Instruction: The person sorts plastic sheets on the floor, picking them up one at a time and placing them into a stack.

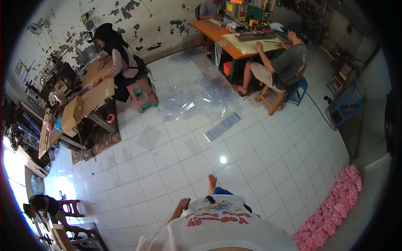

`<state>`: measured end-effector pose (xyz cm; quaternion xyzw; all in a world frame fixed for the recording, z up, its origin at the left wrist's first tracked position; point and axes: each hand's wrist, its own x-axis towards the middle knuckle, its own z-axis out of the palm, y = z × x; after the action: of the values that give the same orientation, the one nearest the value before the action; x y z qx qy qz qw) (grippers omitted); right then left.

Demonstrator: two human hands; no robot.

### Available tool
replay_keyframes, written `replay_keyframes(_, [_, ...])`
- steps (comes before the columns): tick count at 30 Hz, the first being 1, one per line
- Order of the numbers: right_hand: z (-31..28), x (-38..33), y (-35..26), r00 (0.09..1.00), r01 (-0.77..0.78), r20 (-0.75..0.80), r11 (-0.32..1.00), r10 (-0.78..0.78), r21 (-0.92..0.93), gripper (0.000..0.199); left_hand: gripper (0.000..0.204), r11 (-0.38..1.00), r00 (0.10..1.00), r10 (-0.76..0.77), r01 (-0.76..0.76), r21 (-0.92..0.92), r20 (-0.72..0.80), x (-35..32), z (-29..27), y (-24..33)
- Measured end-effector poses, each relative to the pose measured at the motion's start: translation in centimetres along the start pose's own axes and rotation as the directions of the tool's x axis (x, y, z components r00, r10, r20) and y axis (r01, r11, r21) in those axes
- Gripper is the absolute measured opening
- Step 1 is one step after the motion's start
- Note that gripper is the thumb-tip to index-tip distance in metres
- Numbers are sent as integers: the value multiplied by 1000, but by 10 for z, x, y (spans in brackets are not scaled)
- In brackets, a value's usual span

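while left hand (pixel 183 204) hangs, clear plastic sheet (pixel 222 126) well ahead, white floor (pixel 167 167)

My left hand (pixel 183 205) hangs by my hip, fingers loose, holding nothing; right hand's out of view. Nearest thing on the white tile floor (pixel 159 167): flat clear plastic strip (pixel 222 126), lying diagonal, w/ crumpled clear sheets (pixel 197 98) just beyond.
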<state>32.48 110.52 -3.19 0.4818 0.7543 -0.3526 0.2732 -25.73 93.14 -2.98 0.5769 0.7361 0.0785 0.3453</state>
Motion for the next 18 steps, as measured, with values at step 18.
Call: replay_keyframes(18, [-591, 379, -403, 839, 539, -450, 582, -306, 609, 19, 39, 608, 877, -463, 421, -673, 130, 243, -186, -78])
